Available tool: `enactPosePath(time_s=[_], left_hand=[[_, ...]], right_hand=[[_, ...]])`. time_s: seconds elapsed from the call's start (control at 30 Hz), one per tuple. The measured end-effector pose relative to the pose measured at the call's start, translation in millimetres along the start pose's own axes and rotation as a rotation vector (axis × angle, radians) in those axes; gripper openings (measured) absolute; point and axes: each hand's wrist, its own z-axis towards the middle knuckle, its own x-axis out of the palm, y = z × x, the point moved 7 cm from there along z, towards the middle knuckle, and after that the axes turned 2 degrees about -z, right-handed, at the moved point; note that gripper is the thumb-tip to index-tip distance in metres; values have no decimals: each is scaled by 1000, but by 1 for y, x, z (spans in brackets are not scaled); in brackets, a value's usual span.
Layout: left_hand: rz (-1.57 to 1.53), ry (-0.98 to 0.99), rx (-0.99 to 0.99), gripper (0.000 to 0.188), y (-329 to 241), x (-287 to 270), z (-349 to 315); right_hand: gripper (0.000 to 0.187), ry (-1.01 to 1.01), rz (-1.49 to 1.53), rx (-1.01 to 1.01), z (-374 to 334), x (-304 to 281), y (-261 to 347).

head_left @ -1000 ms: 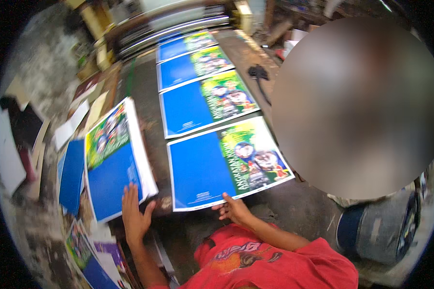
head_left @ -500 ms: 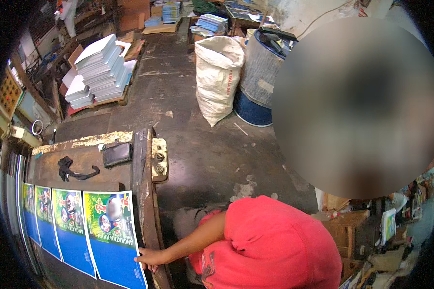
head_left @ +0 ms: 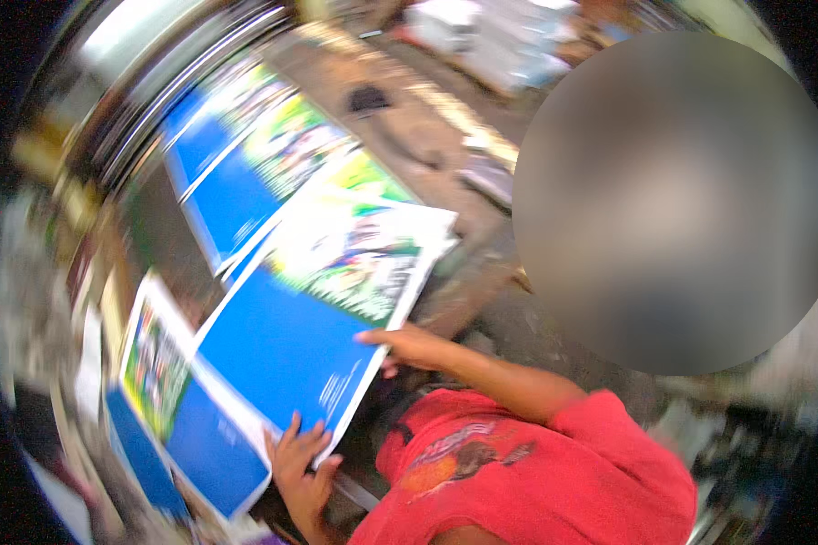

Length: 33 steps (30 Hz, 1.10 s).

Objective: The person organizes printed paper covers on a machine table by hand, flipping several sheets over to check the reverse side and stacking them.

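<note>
A large printed sheet [head_left: 282,318], blue with a green picture panel, lies tilted over other sheets. My right hand [head_left: 407,350] grips its right edge, thumb on top and the other fingers partly hidden underneath. At the near corner, my left hand [head_left: 304,463] has its fingers spread on the sheet's surface, thumb apart. Beyond it, matching printed sheets [head_left: 236,195] lie overlapped in a row on the worn table. Another such sheet [head_left: 218,454] lies to the left of my left hand, partly covered by the top one. Motion blurs the picture panels.
A dark pouch [head_left: 486,179] and a black strap-like thing [head_left: 370,100] lie on the table's far part. Shiny metal rollers or bars [head_left: 195,77] run along the far left. Pale paper stacks [head_left: 491,36] stand beyond. A blurred disc hides the right side.
The view has swung left and down. My right hand has gone from the row's end sheet at the table edge to gripping a tilted sheet; my left hand has come into view.
</note>
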Motion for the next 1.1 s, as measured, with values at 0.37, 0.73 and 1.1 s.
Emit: enactPosePath(time_s=[0.37,0.73,1.1], left_hand=[[151,147,-753,97,33,148,190],[355,13,-881,80,-4,230,173],[379,-160,-1160,76,-43,241,194]], right_hand=[[55,436,-280,526,-55,9,-24],[56,-124,-14,69,-173,-377,234],[53,-152,-350,156,-34,-563,395]])
